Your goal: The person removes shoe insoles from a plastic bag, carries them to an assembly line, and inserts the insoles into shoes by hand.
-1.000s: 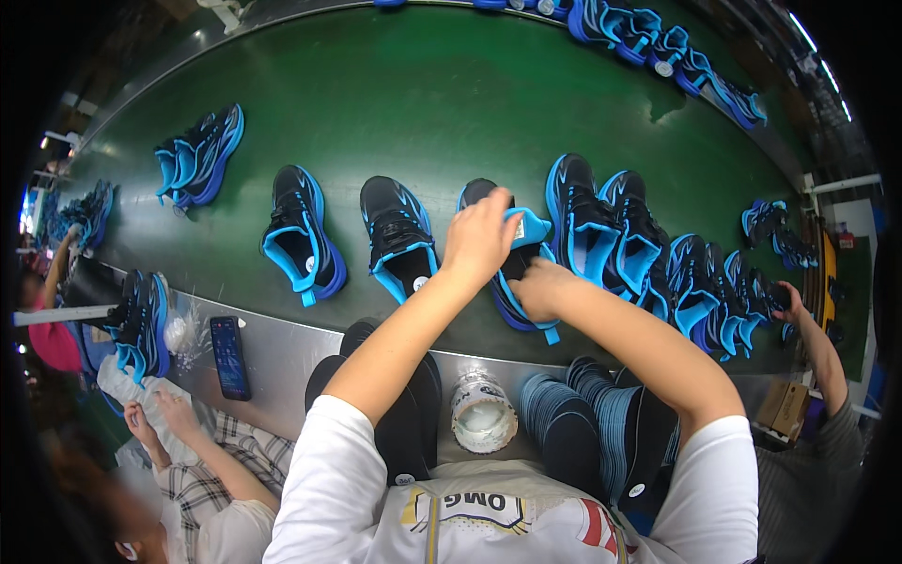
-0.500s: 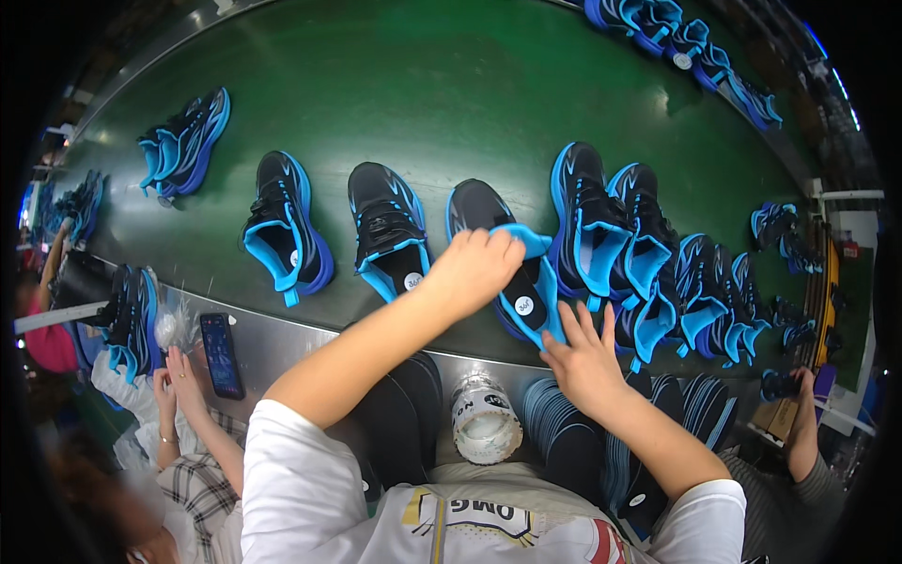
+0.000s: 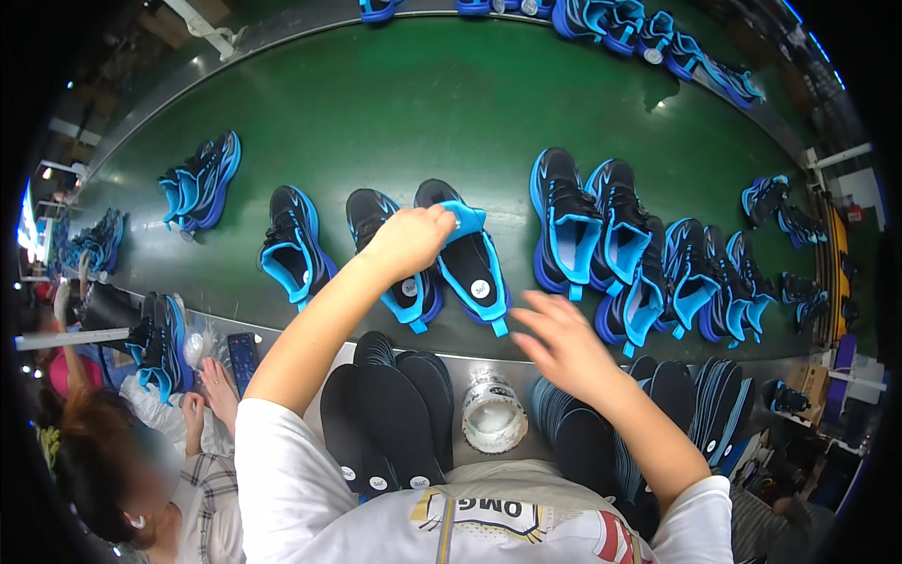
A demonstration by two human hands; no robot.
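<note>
My left hand (image 3: pixel 413 242) pinches the blue tongue of a black and blue sneaker (image 3: pixel 489 297), whose toe points away from me. Inside the sneaker lies a black insole with a round white label (image 3: pixel 479 289). Just right of its heel, my right hand (image 3: pixel 568 350) hovers with fingers apart, holding nothing. A second sneaker (image 3: pixel 366 209) stands close against its left side, partly hidden by my left hand and forearm. Farther left is another sneaker (image 3: pixel 294 244). To the right, a row of similar sneakers (image 3: pixel 567 226) stands on the green work surface (image 3: pixel 376 103).
Along the near metal edge stand stacks of black insoles (image 3: pixel 390 423) and more insoles (image 3: pixel 573 432), with a whitish tub (image 3: pixel 493 418) between them. A phone (image 3: pixel 242 362) lies left, near a co-worker's hands (image 3: pixel 221 390). More sneakers (image 3: pixel 620 28) line the far edge.
My left hand has drawn the sneaker leftward by its tongue, up against the neighbouring one. My right hand has come off its heel. The whole view has shifted slightly.
</note>
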